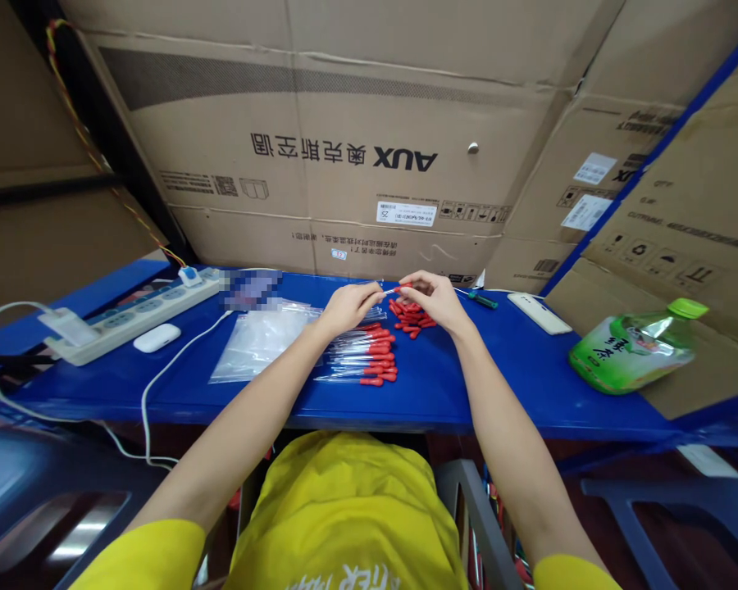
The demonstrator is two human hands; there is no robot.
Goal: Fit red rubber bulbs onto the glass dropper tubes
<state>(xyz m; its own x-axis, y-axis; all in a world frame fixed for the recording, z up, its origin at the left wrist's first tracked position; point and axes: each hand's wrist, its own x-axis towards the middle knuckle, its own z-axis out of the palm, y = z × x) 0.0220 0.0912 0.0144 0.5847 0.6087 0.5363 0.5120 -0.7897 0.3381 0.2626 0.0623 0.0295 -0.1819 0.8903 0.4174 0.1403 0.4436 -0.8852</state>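
Observation:
My left hand [348, 307] pinches a thin glass dropper tube [389, 292] over the back half of the blue table. At the tube's right end my right hand [435, 298] has its fingertips closed on a red rubber bulb [403, 287]. Tube and bulb meet; how far one sits inside the other is too small to tell. Below my right hand lies a pile of loose red rubber bulbs [413, 319]. Droppers with red bulbs [369, 360] lie in a stack nearer me, bulbs to the right. Bare glass tubes [376, 314] show partly behind my left hand.
Clear plastic bags [255, 340] lie left of the droppers. Further left are a power strip [141, 315], a white case [157, 338] and a white cable [178, 351]. A green-handled screwdriver [483, 300], a white phone-like object [539, 313] and a green tea bottle [633, 348] stand right. Cardboard [344, 106] walls the back.

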